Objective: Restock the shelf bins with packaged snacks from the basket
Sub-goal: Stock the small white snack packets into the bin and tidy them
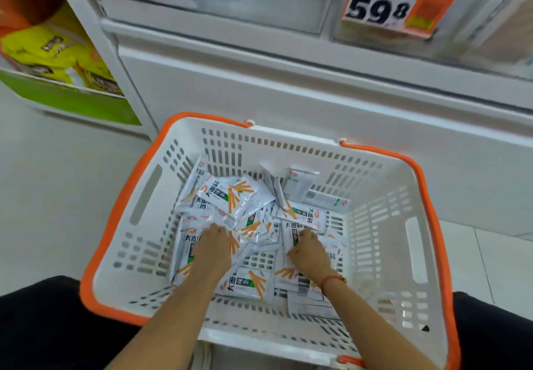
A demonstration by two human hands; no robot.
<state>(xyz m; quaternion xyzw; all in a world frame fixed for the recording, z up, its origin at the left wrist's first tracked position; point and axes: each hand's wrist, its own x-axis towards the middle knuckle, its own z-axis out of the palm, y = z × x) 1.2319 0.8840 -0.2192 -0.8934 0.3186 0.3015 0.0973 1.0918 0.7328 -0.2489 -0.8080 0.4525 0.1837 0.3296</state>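
Reaching down, I have both hands in the basket (383, 185), pressed into the heap of packets (239, 199) on its floor. My left hand (212, 250) lies knuckles-up on a packet, fingers curled down onto the film; whether it has pinched one or is only raking them together I cannot tell. My right hand (310, 253), a red cord at its wrist, sits the same way just to the right, fingers bent into the packets, and its hold is equally unclear from here. More packets spread ahead of both hands, some propped against the far wall, and a few lie under my wrists. I judge them light, flat and soft, with slick glossy film that will slide packet over packet, so a loose scoop would likely shed some. Best to gather a small stack between both palms, or pinch several by their sealed edges, rather than squeeze the middles where the contents might crush. The bins (259, 3) stand above and beyond my hands, one fronted by a price tag (380, 6) up to the right.
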